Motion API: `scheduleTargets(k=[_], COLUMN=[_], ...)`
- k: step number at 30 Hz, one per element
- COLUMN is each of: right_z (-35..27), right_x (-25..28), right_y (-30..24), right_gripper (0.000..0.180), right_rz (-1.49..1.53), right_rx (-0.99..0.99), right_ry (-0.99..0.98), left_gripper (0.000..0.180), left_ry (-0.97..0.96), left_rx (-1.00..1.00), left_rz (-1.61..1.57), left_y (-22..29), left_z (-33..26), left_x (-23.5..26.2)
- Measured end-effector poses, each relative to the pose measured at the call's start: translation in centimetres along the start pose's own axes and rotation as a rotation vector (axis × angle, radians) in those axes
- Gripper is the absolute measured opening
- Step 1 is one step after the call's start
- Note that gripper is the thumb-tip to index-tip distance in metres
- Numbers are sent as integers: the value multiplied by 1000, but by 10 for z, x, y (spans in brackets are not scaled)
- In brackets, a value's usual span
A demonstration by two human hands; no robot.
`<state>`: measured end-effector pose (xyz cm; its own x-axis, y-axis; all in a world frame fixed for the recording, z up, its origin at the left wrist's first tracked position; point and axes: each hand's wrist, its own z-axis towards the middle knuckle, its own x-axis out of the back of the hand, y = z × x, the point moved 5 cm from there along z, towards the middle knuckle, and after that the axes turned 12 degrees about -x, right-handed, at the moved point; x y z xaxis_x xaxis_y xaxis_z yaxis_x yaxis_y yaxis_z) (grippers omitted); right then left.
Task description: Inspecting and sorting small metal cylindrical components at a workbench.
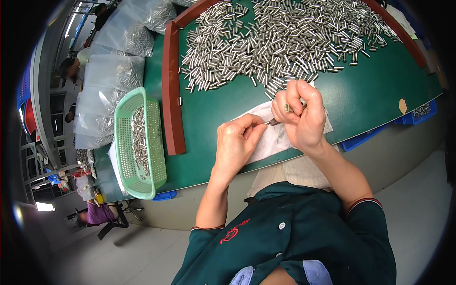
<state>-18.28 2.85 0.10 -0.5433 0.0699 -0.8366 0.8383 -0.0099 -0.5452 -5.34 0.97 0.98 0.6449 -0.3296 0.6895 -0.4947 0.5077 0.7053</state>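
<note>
My left hand (236,141) pinches a small silver metal pin (267,123) between thumb and fingertips. Beside it, my right hand (304,116) is closed in a fist round a slim tool (288,108) with a pale, rounded end. The tool's dark tip meets the end of the pin; its exact kind is hidden by my fingers. Beneath both hands lies a stained white cloth or paper (271,148) on the green tabletop (370,102). Just beyond my hands spreads a large heap of loose metal pins (289,42).
A reddish-brown rail (172,95) borders the heap at left, another (403,35) at right. Left of it stands a light green plastic basket (159,164) with pins inside. Bags of pins (116,71) line the far left. Blue bins (363,138) sit under the edge. Other people are in the background.
</note>
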Motion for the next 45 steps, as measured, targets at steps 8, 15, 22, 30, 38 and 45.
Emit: scheduleTargets(k=[8, 15, 22, 30, 38, 45], right_z=[-3, -3, -3, -2, -3, -2], right_x=[2, 2, 4, 3, 3, 5], right_y=[-2, -1, -3, -2, -1, -1], right_gripper=[37, 37, 37, 37, 37, 37], right_rz=[35, 27, 4, 16, 5, -6], right_rx=[35, 35, 39, 17, 24, 18], right_ry=[-31, -10, 5, 9, 9, 26], left_gripper=[14, 19, 17, 12, 8, 9], left_ry=[75, 164, 228, 133, -24, -18], left_rx=[275, 433, 408, -207, -392, -69], left_rz=[-1410, -1489, -1328, 237, 414, -134], left_y=[-21, -30, -27, -7, -8, -17], left_z=[-4, -4, 6, 54, 56, 29], left_x=[7, 3, 8, 21, 13, 9])
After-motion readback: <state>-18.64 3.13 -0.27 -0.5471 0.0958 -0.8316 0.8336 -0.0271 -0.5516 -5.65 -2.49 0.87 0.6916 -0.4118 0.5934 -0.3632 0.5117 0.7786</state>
